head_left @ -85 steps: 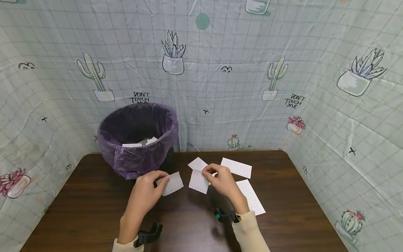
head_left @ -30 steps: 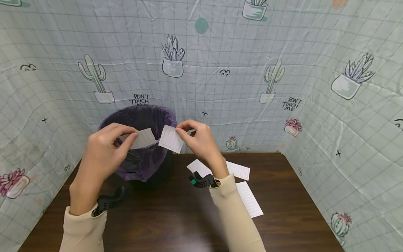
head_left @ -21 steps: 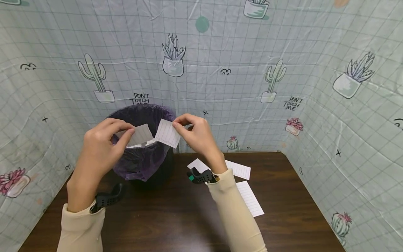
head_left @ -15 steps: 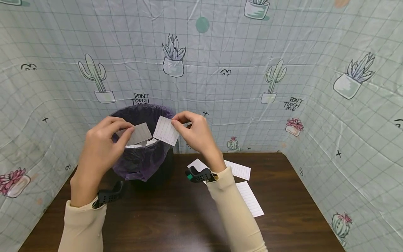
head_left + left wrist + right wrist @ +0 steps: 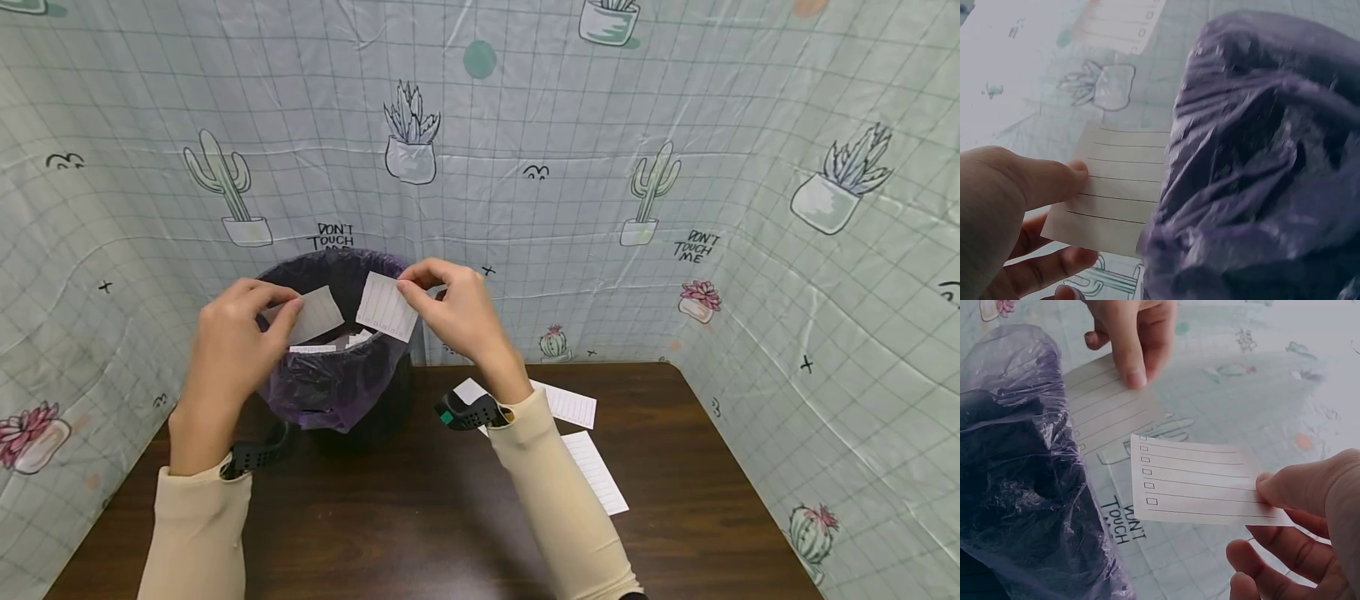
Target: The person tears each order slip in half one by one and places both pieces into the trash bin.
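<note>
My left hand (image 5: 236,342) pinches a lined piece of paper (image 5: 317,315) between thumb and fingers, above the bin's opening. In the left wrist view the bin liner hides part of that piece. My right hand (image 5: 461,312) pinches another lined piece (image 5: 1194,481) by its edge; small checkboxes run down one side of it. Both pieces hang apart from each other over the bin (image 5: 390,400), which has a purple plastic liner (image 5: 330,392) folded over its rim. Inside the bin, white paper scraps (image 5: 313,349) show near the front rim.
On the dark wooden table (image 5: 375,517) lie more lined papers: one at the back (image 5: 572,406), another paper (image 5: 596,471) nearer, and one partly behind the right wrist strap (image 5: 468,412). A patterned curtain (image 5: 510,208) surrounds the table on three sides.
Both hands have risen from the table to over the bin, each carrying its paper piece. In the last half second they have shifted slightly left.
</note>
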`<state>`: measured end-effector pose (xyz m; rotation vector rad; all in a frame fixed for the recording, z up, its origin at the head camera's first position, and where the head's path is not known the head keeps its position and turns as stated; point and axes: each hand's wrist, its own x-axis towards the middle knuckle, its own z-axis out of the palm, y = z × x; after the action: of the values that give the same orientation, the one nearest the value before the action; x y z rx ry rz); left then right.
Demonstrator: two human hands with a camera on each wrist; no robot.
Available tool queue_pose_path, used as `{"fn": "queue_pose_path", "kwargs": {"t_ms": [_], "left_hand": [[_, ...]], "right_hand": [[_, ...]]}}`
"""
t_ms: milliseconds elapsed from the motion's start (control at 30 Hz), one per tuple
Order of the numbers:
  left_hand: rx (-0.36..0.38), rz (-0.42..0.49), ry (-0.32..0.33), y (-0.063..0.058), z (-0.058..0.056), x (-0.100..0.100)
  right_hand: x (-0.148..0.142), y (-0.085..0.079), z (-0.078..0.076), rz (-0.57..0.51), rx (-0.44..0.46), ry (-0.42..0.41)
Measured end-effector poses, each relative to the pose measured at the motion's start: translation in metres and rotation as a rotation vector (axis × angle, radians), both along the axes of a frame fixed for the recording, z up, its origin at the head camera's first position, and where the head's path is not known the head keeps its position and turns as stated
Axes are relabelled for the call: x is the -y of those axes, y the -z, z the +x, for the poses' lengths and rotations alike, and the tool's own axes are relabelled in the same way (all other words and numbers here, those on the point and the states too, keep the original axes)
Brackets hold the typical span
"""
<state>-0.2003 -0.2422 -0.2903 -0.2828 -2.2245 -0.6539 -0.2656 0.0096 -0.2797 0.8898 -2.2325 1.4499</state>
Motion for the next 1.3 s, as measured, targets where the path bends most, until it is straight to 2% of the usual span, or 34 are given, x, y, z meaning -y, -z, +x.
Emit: {"fn": "queue_pose_path", "kwargs": {"t_ms": [100,300,500,1033,1300], "left_hand": [[0.010,0.019,-0.007,0.000,-0.003,0.005],[0.058,0.044,-0.062,-0.003,-0.003,0.014],[0.101,0.052,-0.068,-0.004,-0.002,0.018],[0.053,0.033,-0.046,-0.011,-0.007,0.016],[0.074,0.022,-0.035,-0.015,-0.010,0.016]], "right_hand": [[0.002,-0.003,0.000,0.008,-0.003,-0.004],[0.005,-0.007,0.001,0.026,-0.002,-0.011],[0.010,-0.008,0.001,0.031,-0.001,-0.022],[0.021,0.000,-0.016,0.065,0.034,0.000],[0.027,0.002,-0.024,0.089,0.041,0.005]]}}
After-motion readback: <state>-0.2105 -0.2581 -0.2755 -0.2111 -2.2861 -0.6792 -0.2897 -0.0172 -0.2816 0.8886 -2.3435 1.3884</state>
